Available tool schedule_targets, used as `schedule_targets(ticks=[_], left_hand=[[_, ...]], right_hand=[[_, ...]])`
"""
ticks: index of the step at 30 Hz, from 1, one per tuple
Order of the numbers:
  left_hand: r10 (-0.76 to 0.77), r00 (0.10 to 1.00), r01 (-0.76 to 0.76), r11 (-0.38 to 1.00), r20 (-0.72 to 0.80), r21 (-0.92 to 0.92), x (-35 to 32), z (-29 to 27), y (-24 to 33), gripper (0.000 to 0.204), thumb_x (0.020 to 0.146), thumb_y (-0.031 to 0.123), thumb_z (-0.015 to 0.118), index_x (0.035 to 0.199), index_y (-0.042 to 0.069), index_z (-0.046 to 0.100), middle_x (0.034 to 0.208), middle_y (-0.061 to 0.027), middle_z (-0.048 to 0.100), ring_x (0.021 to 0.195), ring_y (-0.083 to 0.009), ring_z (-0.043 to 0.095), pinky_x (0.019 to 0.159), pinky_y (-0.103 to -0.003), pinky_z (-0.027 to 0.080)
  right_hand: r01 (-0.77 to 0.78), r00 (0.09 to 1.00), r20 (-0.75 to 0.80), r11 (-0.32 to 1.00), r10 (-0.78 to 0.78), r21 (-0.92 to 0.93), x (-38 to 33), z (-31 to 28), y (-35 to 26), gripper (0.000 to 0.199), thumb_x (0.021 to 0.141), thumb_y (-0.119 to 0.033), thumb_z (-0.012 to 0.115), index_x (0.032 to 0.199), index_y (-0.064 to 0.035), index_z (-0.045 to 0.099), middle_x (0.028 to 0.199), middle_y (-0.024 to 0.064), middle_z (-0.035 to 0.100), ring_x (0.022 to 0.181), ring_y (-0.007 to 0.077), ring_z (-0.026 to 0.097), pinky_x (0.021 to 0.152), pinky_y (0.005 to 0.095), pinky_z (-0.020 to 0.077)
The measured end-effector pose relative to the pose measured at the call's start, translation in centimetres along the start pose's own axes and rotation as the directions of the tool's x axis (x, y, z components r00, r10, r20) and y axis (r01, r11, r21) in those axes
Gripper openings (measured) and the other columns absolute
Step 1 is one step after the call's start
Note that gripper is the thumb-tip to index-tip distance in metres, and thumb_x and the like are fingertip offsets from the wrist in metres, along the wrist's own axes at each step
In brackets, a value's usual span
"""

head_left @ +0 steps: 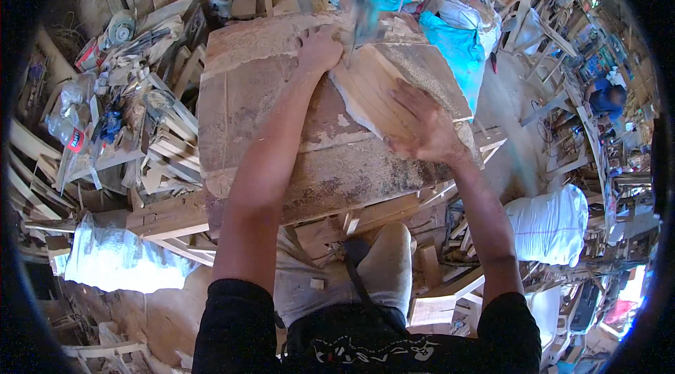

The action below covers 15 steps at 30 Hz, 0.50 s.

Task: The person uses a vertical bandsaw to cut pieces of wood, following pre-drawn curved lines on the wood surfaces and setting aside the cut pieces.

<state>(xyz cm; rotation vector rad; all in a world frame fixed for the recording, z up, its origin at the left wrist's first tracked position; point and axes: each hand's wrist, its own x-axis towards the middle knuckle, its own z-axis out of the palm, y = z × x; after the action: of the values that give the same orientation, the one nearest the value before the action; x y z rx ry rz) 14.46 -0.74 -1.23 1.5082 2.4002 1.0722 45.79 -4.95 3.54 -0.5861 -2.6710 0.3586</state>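
Note:
A pale wooden board point(376, 89) with a rough, bark-like left edge lies slantwise on a worn, dusty wooden worktable point(260, 107). My right hand point(429, 124) presses on its near right part, fingers stretched over the top and thumb at the near edge. Beside the board's far left end, my left hand point(320, 49) rests on the table with its fingers apart. Just right of that hand, a thin upright saw blade point(349, 57) meets the board's far end. Above it is a bluish machine part point(363, 17), smeared in the picture.
Sawdust point(429, 72) covers the table's far right side. Wood offcuts point(169, 149) are heaped at the left, near a clear plastic bottle point(74, 136). A turquoise sack point(453, 54) stands beyond the right edge, a white sack point(548, 223) lower right. Another person point(606, 98) is far right.

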Motion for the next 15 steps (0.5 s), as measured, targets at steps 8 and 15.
schedule_targets(ticks=[8,15], left_hand=[[0.015,0.988,-0.003,0.997,-0.151,0.075,0.0,0.8,0.7,0.052,0.089,0.026,0.057,0.136,0.004,0.063,0.146,-0.024,0.055,0.144,-0.0446,0.04,0.12,-0.063,0.024],[0.007,0.969,0.023,0.993,-0.248,0.115,0.7,0.2,-0.4,0.04,0.082,0.017,0.067,0.121,0.006,0.071,0.128,-0.0194,0.064,0.124,-0.0403,0.057,0.11,-0.061,0.039]], right_hand=[[0.054,0.997,-0.053,0.997,-0.057,-0.062,-0.4,1.3,0.8,0.081,0.072,-0.035,0.083,0.145,-0.0108,0.058,0.154,0.0218,0.049,0.142,0.0411,0.049,0.122,0.0544,0.0332],[0.063,0.997,-0.031,0.995,-0.066,-0.076,0.8,1.1,0.0,0.08,0.073,-0.035,0.082,0.146,-0.0121,0.057,0.155,0.0213,0.049,0.141,0.0412,0.049,0.122,0.0557,0.0326]])
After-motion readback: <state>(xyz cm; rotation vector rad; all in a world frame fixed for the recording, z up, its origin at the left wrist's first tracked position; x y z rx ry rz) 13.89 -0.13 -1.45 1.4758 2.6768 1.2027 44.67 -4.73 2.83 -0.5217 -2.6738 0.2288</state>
